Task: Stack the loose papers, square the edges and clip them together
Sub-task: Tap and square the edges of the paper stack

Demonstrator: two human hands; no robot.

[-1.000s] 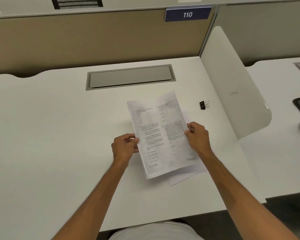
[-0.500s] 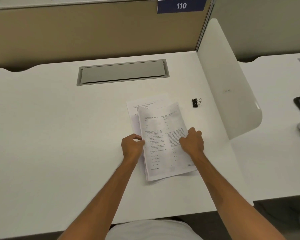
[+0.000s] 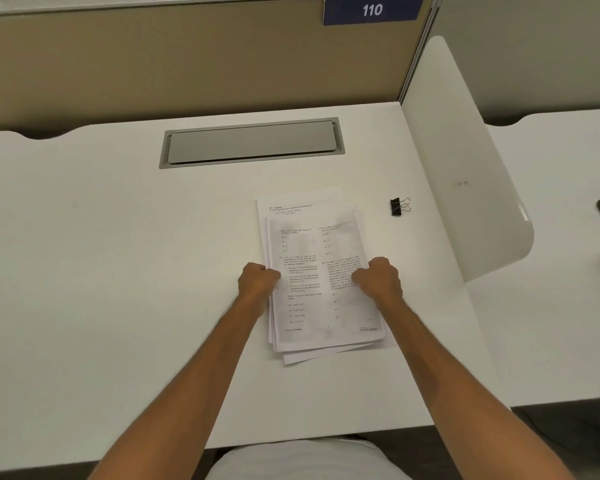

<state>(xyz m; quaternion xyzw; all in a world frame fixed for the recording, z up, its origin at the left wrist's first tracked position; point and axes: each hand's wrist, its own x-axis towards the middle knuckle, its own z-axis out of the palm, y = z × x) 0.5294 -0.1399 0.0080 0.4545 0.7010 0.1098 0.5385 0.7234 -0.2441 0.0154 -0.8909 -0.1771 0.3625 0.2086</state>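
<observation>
Since half a second ago the top sheet has gone from lying skewed to sitting flatter on the pile, and both hands have closed in on its long sides.

The white desk [image 3: 101,271] carries everything. The white side divider [image 3: 465,150] stands well outboard of the right-hand grip. A grey cable hatch [image 3: 252,143] is set flush in the desk, far beyond both grips.

The loose papers [image 3: 312,265] lie flat on the desk between the two grips, printed side up. They are not yet square. One sheet juts past the far end of the pile, and a corner shows below the near end on the left-grip side.

The left hand [image 3: 257,280] has its fingers curled onto the left long edge, about mid-length. The right hand [image 3: 378,277] is curled likewise over the right long edge. Both appear to pinch the pile, though the fingertips underneath are hidden.

The black binder clip [image 3: 400,206] lies on the desk beyond the right-hand grip and slightly outboard, apart from the papers.

Assessment: the sheets are light, limp and slick against each other, so they are likely to fan or buckle if lifted by one edge. Holding both long edges suits tapping a short end on the desk. The clip looks stiff-sprung and is best taken by its wire handles.
</observation>
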